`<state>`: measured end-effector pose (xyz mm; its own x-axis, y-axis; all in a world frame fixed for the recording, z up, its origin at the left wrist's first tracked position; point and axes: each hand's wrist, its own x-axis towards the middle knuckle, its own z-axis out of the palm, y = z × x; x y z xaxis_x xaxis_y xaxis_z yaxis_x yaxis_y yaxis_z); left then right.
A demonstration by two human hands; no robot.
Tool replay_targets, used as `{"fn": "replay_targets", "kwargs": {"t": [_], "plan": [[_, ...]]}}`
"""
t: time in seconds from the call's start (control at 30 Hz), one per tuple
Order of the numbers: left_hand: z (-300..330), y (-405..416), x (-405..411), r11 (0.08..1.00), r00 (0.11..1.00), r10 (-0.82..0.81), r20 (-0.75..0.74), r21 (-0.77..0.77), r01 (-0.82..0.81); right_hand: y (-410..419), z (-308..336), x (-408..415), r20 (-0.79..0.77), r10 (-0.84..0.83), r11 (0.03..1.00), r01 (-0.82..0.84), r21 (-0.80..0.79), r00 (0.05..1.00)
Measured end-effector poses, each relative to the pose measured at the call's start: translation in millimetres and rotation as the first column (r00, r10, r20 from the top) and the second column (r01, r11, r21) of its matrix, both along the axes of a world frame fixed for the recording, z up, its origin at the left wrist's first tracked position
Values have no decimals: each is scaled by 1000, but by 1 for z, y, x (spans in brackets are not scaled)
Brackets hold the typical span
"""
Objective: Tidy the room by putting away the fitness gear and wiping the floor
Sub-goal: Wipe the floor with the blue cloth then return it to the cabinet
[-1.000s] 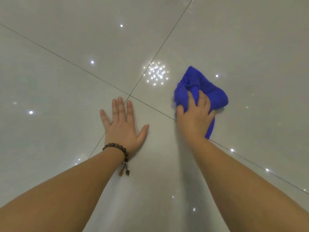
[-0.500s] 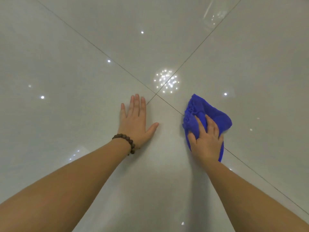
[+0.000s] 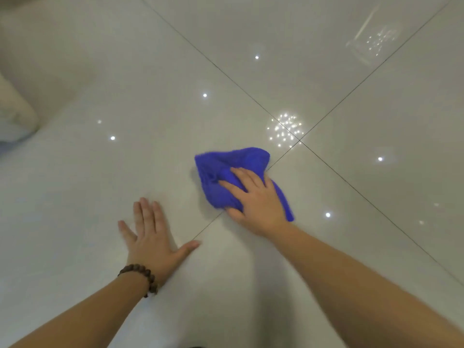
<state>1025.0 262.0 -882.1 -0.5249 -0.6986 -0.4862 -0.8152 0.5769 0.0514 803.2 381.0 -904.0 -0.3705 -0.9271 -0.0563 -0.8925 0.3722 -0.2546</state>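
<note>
Blue cloth (image 3: 227,177), bunched, lies on the glossy tiled floor (image 3: 125,71) just short of the cross where four tiles meet, straddling one grout line (image 3: 208,226). My right hand (image 3: 256,199) lies on top of it, fingers spread and nearly straight, pressing it down, not curled round it; a tail of cloth trails out past the wrist side. My left hand (image 3: 153,237) lies flat on bare tile well to the near left, fingers straight, holding nothing, likely bracing my weight; bead bracelet (image 3: 143,275) on that wrist. Step in hand, as I judge it: the floor-wiping part; no fitness gear in view, so I cannot tell its state. Next move calls for keeping steady downward pressure so the cloth slides rather than rolls, and covering unwiped tile. Count: one cloth, two hands, one bracelet, four tiles meeting at one cross, one pale rounded object (image 3: 13,114) at far left, unidentified
</note>
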Motion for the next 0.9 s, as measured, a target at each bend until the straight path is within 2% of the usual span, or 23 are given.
{"fn": "replay_targets", "kwargs": {"t": [0.03, 0.07, 0.1, 0.13, 0.17, 0.2, 0.23, 0.27, 0.3, 0.37, 0.4, 0.5, 0.57, 0.6, 0.63, 0.67, 0.7, 0.73, 0.77, 0.8, 0.83, 0.9], "plan": [[1, -1, -1, 1000, 1000, -14, 17, 23, 13, 19, -2, -22, -43, 68, 998, -68, -9, 997], [2, -3, -2, 998, 999, -27, 39, 54, 25, 38, -4, -46, -80, 29, 999, -31, -21, 996], [4, -5, -2, 996, 997, -39, 66, 89, 33, 53, -2, -72, -92, -128, 992, 126, -23, 988], [4, -7, -3, 992, 995, -50, 89, 121, 39, 64, 2, -99, -75, -352, 936, 353, -3, 933], [5, -9, -4, 988, 993, -62, 103, 148, 47, 66, 8, -124, -46, -600, 798, 601, 39, 799], [6, -12, -4, 984, 990, -77, 116, 168, 57, 55, 14, -143, -9, -792, 608, 790, 83, 610], [6, -15, -4, 980, 987, -91, 136, 187, 65, 31, 19, -151, 32, -888, 459, 880, 122, 458], [7, -16, -5, 976, 982, -102, 159, 207, 68, -1, 22, -150, 53, -908, 418, 897, 142, 415], [8, -17, -6, 971, 979, -108, 176, 228, 66, -39, 21, -137, 56, -872, 489, 862, 134, 486], [9, -17, -5, 968, 978, -113, 176, 242, 68, -111, 12, -77, 62, -635, 772, 631, 78, 770], [9, -18, -4, 969, 978, -113, 175, 238, 69, -137, 8, -36, 53, -498, 867, 495, 60, 866], [12, -18, -7, 969, 977, -112, 184, 237, 67, -134, 8, 39, 41, -98, 993, 95, 70, 994], [13, -18, -6, 969, 973, -124, 195, 234, 76, -95, 4, 17, -25, 146, 989, -145, 12, 989], [13, -18, -6, 969, 973, -126, 195, 235, 78, -74, 2, -5, -56, 134, 991, -134, 5, 989], [13, -19, -6, 969, 973, -127, 194, 236, 79, -58, 0, -32, -81, 22, 1000, -22, 8, 996], [12, -19, -6, 968, 973, -127, 193, 238, 79, -45, 1, -58, -81, -163, 986, 166, 29, 983], [12, -19, -5, 967, 973, -128, 194, 240, 79, -38, 4, -77, -57, -391, 918, 394, 40, 919], [12, -19, -5, 968, 972, -130, 197, 238, 82, -40, 7, -85, -32, -593, 802, 594, 61, 804], [12, -19, -6, 969, 971, -130, 201, 232, 81, -51, 9, -80, -18, -713, 698, 713, 72, 700], [13, -19, -6, 970, 971, -127, 203, 228, 79, -65, 12, -63, -16, -747, 662, 745, 75, 665], [13, -18, -7, 971, 972, -124, 201, 225, 78, -78, 11, -36, -15, -704, 708, 703, 69, 710], [14, -18, -7, 973, 972, -125, 200, 214, 81, -91, 6, 31, 15, -418, 908, 417, 47, 908]]}}
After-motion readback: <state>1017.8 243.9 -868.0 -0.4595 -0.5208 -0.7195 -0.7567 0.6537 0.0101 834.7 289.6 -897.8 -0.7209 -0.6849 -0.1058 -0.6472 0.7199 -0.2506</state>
